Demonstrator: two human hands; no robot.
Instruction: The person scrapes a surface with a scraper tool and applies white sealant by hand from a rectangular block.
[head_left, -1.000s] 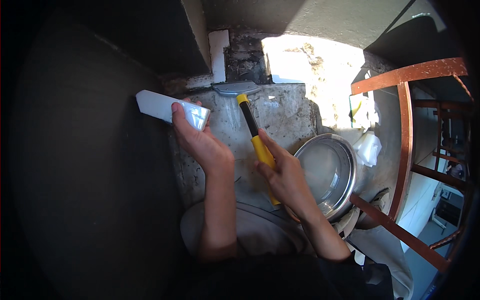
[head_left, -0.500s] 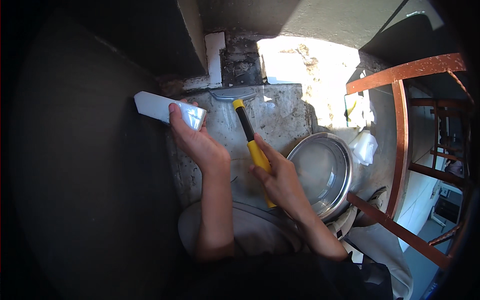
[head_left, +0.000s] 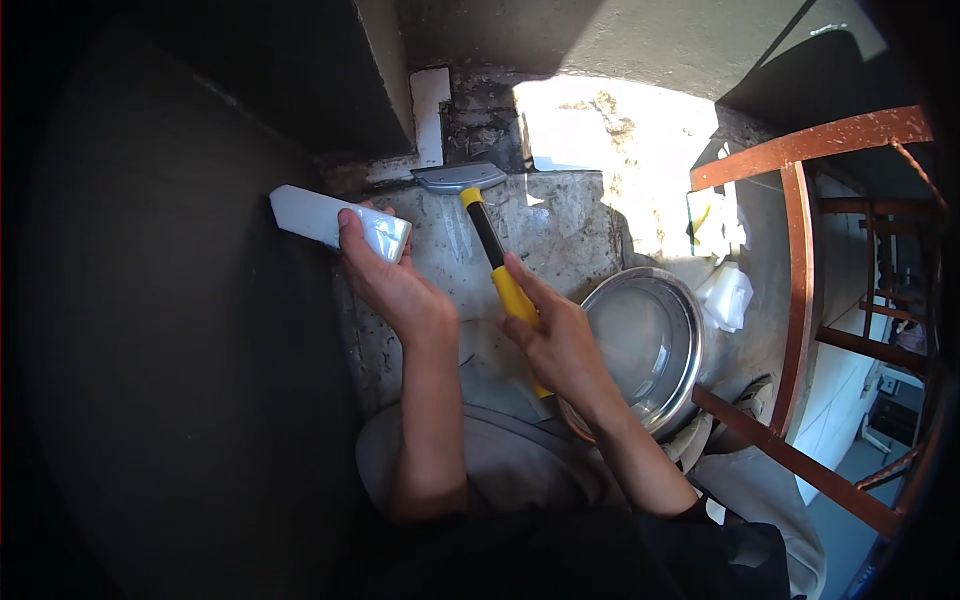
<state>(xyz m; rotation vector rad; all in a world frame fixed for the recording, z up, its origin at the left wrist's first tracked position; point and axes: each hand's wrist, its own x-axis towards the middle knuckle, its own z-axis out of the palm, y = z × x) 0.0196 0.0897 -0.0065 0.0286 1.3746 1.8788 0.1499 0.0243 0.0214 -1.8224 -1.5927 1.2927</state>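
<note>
My right hand (head_left: 558, 340) is closed round the yellow and black handle of a long scraper (head_left: 484, 238). The scraper's wide grey metal head lies at the far edge of the stained floor slab (head_left: 560, 225), beside a dark, rough gap in the surface. My left hand (head_left: 385, 270) grips a flat white pointed piece (head_left: 310, 214) with a shiny, clear-wrapped end; its exact kind I cannot make out. That piece is held up at the left, near the dark wall, apart from the scraper. A steel basin (head_left: 690, 385) of cloudy liquid stands just right of my right hand.
A dark wall (head_left: 190, 330) rises close on my left. Reddish-brown metal railings (head_left: 797, 290) stand on the right. Crumpled white plastic (head_left: 727, 297) lies beyond the basin. A white strip (head_left: 428, 115) and a sunlit pale tile (head_left: 565, 135) flank the rough gap.
My right hand has pushed the scraper slightly away from me and to the left, its head now nearer the gap. The left hand with the white piece is almost still.
</note>
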